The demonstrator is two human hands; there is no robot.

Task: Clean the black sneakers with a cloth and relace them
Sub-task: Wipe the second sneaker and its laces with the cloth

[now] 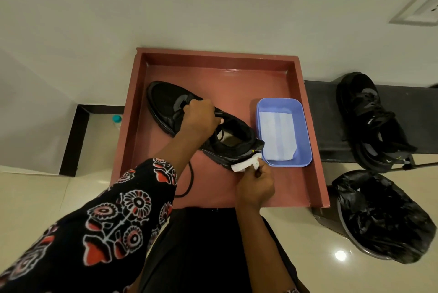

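Head view: left hand [201, 118] curled over the tongue and upper of 1 black sneaker [189, 121], steadying it in the red tray [312, 150]. Right hand [256, 186] pinches a white cloth [246, 164] against the heel, just ahead of its fingertips. Judgement: keep the left hand's hold firm, wipe along the sole edge. Second sneaker [369, 121] lies well to the right, laced.
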